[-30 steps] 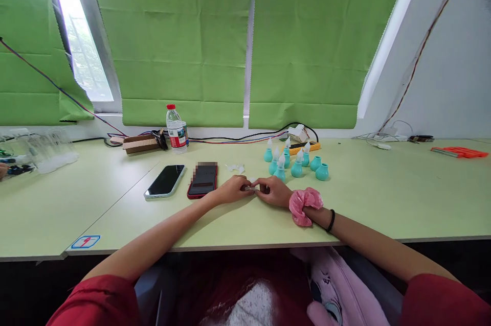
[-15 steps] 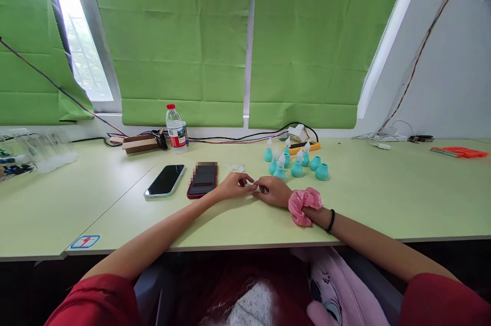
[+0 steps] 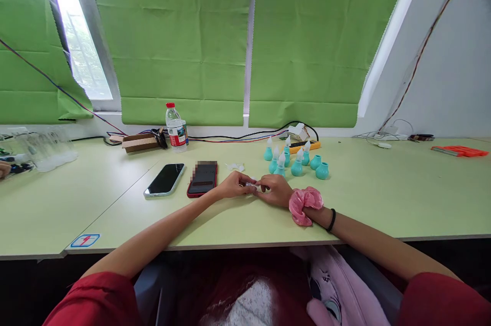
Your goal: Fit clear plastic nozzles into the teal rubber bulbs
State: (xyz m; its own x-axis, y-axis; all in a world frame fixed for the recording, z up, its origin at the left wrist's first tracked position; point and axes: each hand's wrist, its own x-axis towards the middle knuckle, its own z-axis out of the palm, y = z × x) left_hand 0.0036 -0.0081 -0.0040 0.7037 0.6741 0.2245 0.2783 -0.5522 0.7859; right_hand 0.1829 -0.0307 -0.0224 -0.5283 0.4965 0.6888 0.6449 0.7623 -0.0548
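Note:
Over the middle of the table my left hand (image 3: 235, 185) pinches a small whitish translucent piece (image 3: 250, 183) between thumb and fingers. From the other side my right hand (image 3: 276, 189) has its bent fingertips closed at the same piece; most of it is hidden by the fingers, so its kind does not show. Just beyond lie a few small white bits (image 3: 235, 167). Several turquoise round bases with white flame-shaped tops stand behind my right hand, one of them a candle light (image 3: 296, 165). To their right are two turquoise bases (image 3: 322, 170) with open necks and no flame.
Left of my hands lie a red-edged phone (image 3: 203, 183) and a pale-edged phone (image 3: 164, 181). Farther back are a water bottle (image 3: 175, 129), a cardboard box (image 3: 141, 143) and a yellow power strip (image 3: 307, 147). At far left, another person's hand (image 3: 4, 169) shows near clear plastic items (image 3: 46, 152).
The fingers of both hands have shifted slightly around the small piece, and more of it shows. Another person's hand has come into view at the far left edge.

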